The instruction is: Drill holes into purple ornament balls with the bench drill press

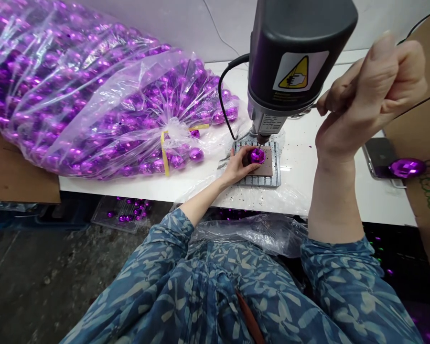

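On the metal base (276, 177) of the drill (303, 28), a shiny purple ball (257, 156) is set on a brown board (268, 169), directly under the bit (259, 145); the board is prob. used as backing so the base isn't marked. The ball is pinched betw. thumb & fingers of the L hand (238, 167), presumably b/c a round thing would roll or spin if left loose. Whether the bit's tip is sunk in or just touching the top can't be told. By the R hand (372, 91), held high beside the drill, a thin metal lever (304, 112) is gripped in a closed fist; its far end is hidden by the fingers. The lever is prob. held so the bit's height can be controlled while the ball is steadied.

Dark crumbs (241, 189) are scattered about the base on the white table (365, 205). At L, a big clear bag (103, 95), full of similar balls, is cinched at the neck w/ a yellow tie (165, 157), prob. vs. spills. At R, a phone (378, 155) & a second ball (407, 167) just beside it are placed well apart from the bit, maybe for safety.
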The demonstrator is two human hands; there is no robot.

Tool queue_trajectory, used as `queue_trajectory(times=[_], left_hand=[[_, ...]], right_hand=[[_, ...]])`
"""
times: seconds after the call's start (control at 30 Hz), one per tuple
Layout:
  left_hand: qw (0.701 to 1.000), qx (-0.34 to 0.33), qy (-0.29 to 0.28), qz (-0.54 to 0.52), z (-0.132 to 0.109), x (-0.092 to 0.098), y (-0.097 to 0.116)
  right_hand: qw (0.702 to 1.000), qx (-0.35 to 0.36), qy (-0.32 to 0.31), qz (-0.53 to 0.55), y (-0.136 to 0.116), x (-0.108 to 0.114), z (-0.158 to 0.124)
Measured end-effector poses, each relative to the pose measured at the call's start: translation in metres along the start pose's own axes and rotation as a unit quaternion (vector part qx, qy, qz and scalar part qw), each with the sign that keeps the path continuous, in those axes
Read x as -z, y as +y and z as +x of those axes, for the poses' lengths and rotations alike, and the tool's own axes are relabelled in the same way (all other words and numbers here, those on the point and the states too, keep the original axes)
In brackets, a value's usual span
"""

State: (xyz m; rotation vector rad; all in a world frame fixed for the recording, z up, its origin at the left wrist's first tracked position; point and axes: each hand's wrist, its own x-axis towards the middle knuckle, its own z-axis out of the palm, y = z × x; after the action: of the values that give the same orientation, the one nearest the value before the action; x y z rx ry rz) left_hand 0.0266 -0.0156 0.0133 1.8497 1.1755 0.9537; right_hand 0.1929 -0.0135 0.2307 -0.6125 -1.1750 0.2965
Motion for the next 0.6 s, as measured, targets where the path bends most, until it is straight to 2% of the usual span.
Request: queue_trajectory(times=[0.2, 0.43, 0.6], left_hand=[[1.0, 0.002, -0.001, -0.003, -0.001, 0.001, 0.002], [1.0, 0.002, -0.003, 0.001, -0.001, 0.001, 0.002], [1.0, -0.007, -0.005, 0.03, -0.001, 0.001, 0.001]], right_hand=[[0.999, 0.028, 0.042, 0.004, 0.011, 0.004, -0.017], [0.993, 0.087, 0.064, 0.045, 0.026, 0.011, -0.034], [0.991, 0.116, 0.054, 0.048, 0.056, 0.032, -0.044]])
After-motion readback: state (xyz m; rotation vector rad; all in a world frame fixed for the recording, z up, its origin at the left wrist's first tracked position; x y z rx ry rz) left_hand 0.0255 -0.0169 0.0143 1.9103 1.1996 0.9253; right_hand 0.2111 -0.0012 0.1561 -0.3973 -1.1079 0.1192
